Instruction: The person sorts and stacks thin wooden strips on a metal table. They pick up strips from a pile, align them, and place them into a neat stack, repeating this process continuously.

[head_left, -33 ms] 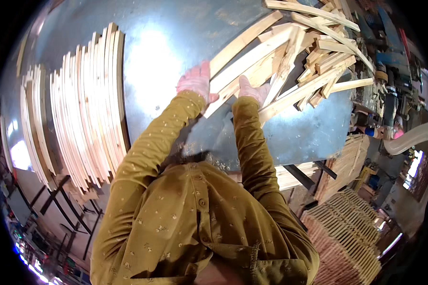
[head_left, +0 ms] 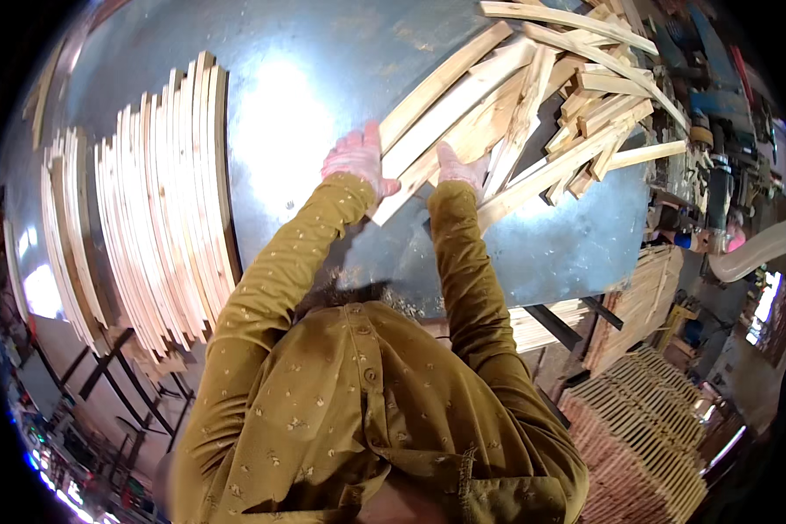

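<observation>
Left hand [head_left: 355,160] lies flat w/ fingers spread on the near end of a long wooden strip [head_left: 445,109], thumb hooked under its edge – the strip runs diagonally up-right across the shiny metal table [head_left: 306,96] into a loose pile of strips [head_left: 576,96]. Right hand [head_left: 459,166] rests just beside it on the next strips, fingers together; can't tell if it grips one. Neat stack of curved slats [head_left: 162,201] sits well apart at table's left – more stacked slats [head_left: 646,419] lower right.

We wear a mustard-yellow long-sleeved shirt [head_left: 358,410] with small pale specks (buttoned down the front), and pinkish-white knitted gloves cover both hands.
</observation>
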A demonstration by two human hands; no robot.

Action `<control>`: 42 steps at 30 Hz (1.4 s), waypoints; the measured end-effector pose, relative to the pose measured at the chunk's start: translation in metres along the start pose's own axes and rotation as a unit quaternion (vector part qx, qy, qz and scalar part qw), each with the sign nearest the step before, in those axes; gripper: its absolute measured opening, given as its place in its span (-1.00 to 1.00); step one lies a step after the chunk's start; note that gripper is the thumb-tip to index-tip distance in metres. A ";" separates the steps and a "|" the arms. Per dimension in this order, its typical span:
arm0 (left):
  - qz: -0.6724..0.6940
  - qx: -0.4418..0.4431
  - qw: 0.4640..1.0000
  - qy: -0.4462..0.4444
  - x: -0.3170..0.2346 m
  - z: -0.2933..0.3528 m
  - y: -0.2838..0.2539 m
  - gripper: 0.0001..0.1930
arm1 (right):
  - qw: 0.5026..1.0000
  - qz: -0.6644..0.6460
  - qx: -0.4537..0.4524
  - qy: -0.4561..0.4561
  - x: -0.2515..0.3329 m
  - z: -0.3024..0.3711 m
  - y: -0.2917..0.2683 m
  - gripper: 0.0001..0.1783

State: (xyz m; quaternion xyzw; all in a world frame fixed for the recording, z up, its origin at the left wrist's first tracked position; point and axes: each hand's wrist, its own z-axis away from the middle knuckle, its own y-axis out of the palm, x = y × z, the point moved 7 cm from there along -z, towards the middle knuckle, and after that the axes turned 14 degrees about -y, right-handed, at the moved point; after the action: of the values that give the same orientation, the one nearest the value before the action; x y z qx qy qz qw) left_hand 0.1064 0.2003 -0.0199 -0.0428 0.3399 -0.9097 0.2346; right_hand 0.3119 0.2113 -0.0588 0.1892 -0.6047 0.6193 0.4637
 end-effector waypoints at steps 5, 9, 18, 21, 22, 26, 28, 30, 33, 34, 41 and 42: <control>0.209 0.181 0.952 0.133 0.038 0.004 0.026 0.23 | 0.984 -0.114 0.095 0.100 -0.034 0.015 0.018 -0.02; 0.571 0.485 0.638 0.178 0.056 0.055 0.096 0.10 | 0.977 0.130 -0.012 -0.171 0.034 0.049 -0.017 0.00; 0.717 0.477 0.500 0.094 0.098 0.081 0.114 -0.30 | 0.729 -0.618 0.254 0.148 0.012 0.095 0.081 -0.49; 0.745 0.277 0.605 0.048 0.136 0.076 0.085 -0.45 | 0.841 -0.450 0.289 0.085 0.052 0.102 0.078 -0.61; 0.699 0.259 0.659 0.098 0.150 0.066 0.082 -0.37 | 0.835 -0.446 0.307 0.102 0.058 0.106 0.085 -0.59; 0.861 0.306 0.389 0.120 0.171 0.071 0.086 -0.05 | 0.777 -0.502 0.345 0.160 0.064 0.117 0.118 -0.53; 0.867 0.281 0.402 0.094 0.181 0.059 0.082 -0.44 | 0.763 -0.519 0.357 0.146 0.071 0.127 0.128 -0.50; 0.842 0.149 0.517 -0.041 0.210 0.053 0.099 -0.51 | 0.779 -0.493 0.374 0.099 0.081 0.133 0.134 -0.47; 0.576 -0.115 0.802 -0.107 0.236 0.076 0.089 -0.33 | 0.840 -0.397 0.366 0.057 0.066 0.125 0.137 -0.45; 0.358 -0.205 0.895 -0.168 0.246 0.085 0.083 -0.33 | 0.853 -0.371 0.364 0.050 0.061 0.124 0.137 -0.45; 0.073 -0.439 0.881 -0.157 0.271 0.116 0.075 -0.20 | 0.828 -0.271 0.485 -0.075 0.051 0.146 0.143 -0.59; 0.071 -0.445 0.880 -0.152 0.271 0.116 0.073 -0.20 | 0.824 -0.131 0.453 -0.315 0.074 0.145 0.123 -0.61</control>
State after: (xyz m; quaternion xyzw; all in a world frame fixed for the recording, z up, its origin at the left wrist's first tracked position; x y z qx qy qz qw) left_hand -0.0775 -0.0412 -0.0002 -0.2566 0.6712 -0.6257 0.3036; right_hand 0.1285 0.1223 -0.0416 0.6402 -0.3384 0.6638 0.1870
